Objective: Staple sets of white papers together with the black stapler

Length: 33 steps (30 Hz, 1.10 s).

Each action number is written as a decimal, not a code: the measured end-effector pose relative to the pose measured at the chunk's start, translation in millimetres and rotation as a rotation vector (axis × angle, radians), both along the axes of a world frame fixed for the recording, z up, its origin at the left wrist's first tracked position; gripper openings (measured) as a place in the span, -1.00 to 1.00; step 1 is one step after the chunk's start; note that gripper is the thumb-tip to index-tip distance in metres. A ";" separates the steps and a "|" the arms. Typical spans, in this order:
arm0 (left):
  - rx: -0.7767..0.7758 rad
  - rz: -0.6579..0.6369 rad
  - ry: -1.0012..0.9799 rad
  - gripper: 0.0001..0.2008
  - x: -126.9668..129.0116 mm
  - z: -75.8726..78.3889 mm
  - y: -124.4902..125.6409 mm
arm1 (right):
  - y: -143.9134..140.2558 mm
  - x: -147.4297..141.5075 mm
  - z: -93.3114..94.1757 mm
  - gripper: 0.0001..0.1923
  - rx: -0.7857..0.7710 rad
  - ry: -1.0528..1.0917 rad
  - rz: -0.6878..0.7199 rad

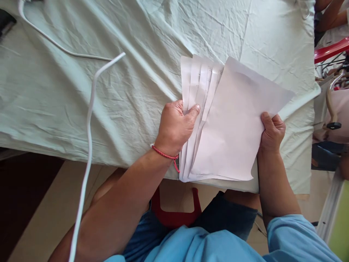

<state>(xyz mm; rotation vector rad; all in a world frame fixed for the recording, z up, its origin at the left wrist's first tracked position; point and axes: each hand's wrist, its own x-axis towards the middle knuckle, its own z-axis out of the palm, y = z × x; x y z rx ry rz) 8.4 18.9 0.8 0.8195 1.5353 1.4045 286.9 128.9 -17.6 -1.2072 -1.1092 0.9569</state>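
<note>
Several white sheets of paper (231,120) are fanned out in front of me, over the near edge of the cloth-covered table. My left hand (177,123), with a red braided cord on its wrist, pinches the left edges of the fanned sheets, thumb on top. On the other side, my right hand (272,131) grips the right edge of the top sheet between thumb and fingers. That top sheet looks blank and is turned away from the others. Some print shows along the narrow strips of the sheets beneath it. My fingers under the paper are hidden.
A pale green wrinkled cloth (141,83) covers the table. A white cable (89,120) runs down the left side. A dark object (5,22) lies at the far left. Below the table edge is a red stool (176,218). At the right are a bicycle-like red frame (331,50) and part of another person (331,16).
</note>
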 end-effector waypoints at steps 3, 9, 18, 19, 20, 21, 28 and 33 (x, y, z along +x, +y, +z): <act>0.018 0.035 -0.047 -0.85 1.2 0.6 -0.1 | 0.4 0.4 -0.5 -0.59 -0.002 0.009 0.004; 0.029 -0.012 -0.126 -0.78 0.9 5.8 -3.0 | -0.9 -1.4 0.3 -0.61 0.003 0.016 0.018; -0.035 0.003 -0.108 -0.90 1.9 8.7 -5.7 | -2.4 -2.9 1.6 -0.58 0.002 0.024 0.032; -0.039 0.016 -0.108 -0.91 2.5 8.0 -5.4 | -2.3 -3.3 1.8 -0.56 0.000 0.022 0.031; -0.040 0.030 -0.112 -0.91 3.2 7.1 -5.0 | -2.0 -3.6 2.1 -0.55 -0.001 0.021 0.028; -0.037 0.043 -0.121 -0.91 3.8 6.2 -4.5 | -1.5 -3.8 2.2 -0.53 0.002 0.024 0.024; 0.007 0.052 -0.205 -0.92 5.7 2.4 -2.9 | 1.2 -4.2 0.9 -0.35 0.046 0.071 -0.001; 0.028 0.026 -0.210 -0.92 7.9 2.4 -3.2 | -0.9 -3.5 -0.6 -0.41 0.016 0.086 0.022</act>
